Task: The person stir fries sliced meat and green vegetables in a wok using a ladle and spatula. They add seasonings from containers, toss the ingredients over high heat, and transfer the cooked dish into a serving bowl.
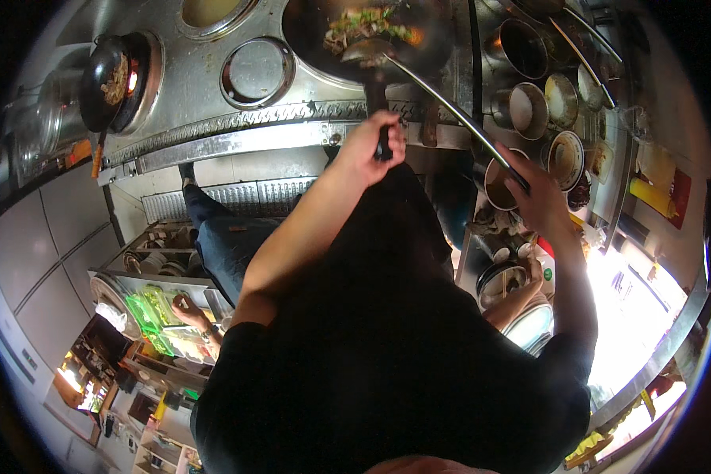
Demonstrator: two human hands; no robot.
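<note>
A large dark wok (308, 44) sits on the steel range, with sliced meat and green vegetables (361, 29) in its middle. Around the wok's handle, at the near side, my left hand (377, 148) is closed. My right hand (536, 192) grips the dark end of a long-handled metal ladle (450, 106). The ladle's bowl rests in or just over the near edge of the food; its exact contact is blurred.
A second wok (98, 77) with food tilts beside a flame at left. A round metal lid (258, 70) and a pot (213, 12) stand between. Seasoning bowls (527, 109) line the right. Co-workers' hands reach toward green containers (148, 320) and stacked plates (530, 326).
</note>
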